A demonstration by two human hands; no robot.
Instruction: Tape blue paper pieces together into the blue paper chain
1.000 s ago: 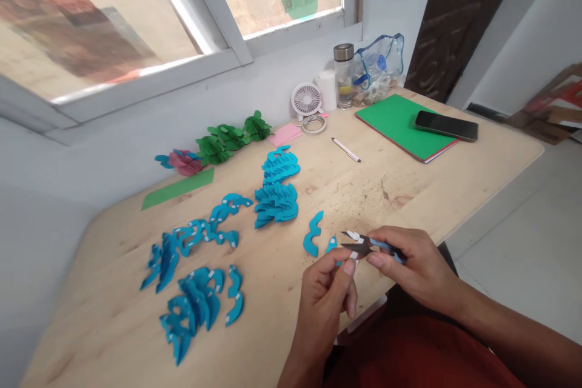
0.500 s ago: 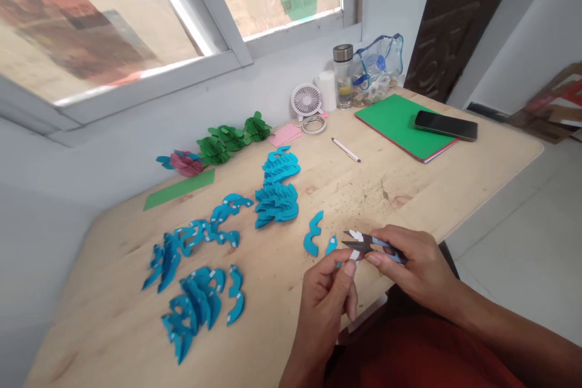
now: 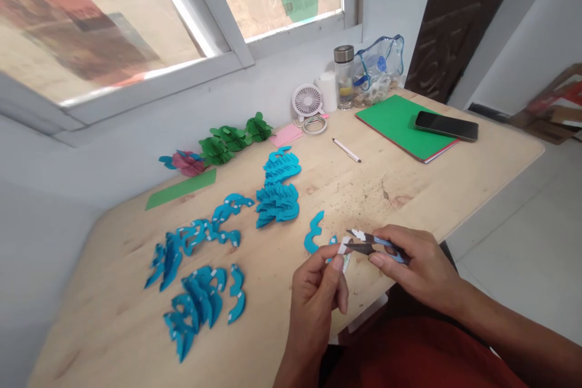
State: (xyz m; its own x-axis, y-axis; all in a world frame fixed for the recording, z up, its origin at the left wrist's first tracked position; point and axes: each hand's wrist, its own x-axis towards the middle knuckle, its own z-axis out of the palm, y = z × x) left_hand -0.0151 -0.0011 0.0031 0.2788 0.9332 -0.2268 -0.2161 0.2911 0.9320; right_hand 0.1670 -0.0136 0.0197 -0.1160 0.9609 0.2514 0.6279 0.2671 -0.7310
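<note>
My left hand (image 3: 318, 294) pinches a narrow white strip (image 3: 344, 247), possibly tape, between thumb and fingers. In my right hand (image 3: 413, 260) is a pair of thread snips (image 3: 364, 248) with dark blades spread apart, pointing left at the strip. Small white bits cling to the upper blade. Just beyond my fingers lies a blue wavy paper piece (image 3: 313, 233), and another blue piece beside it is partly hidden by my left hand. Blue paper pieces with white patches (image 3: 202, 291) are spread in overlapping rows on the left.
Stacked blue cutouts (image 3: 278, 203) sit mid-table. Along the wall are green paper shapes (image 3: 230, 138), a small fan (image 3: 307, 100), a tape roll (image 3: 314, 125) and a glass bottle (image 3: 344, 79). A pen (image 3: 346, 150), green sheets (image 3: 400, 124) and a phone (image 3: 446, 126) lie to the right.
My left hand has shifted slightly left with the white strip, and more of the strip shows. The snips stay in my right hand, blades still apart.
</note>
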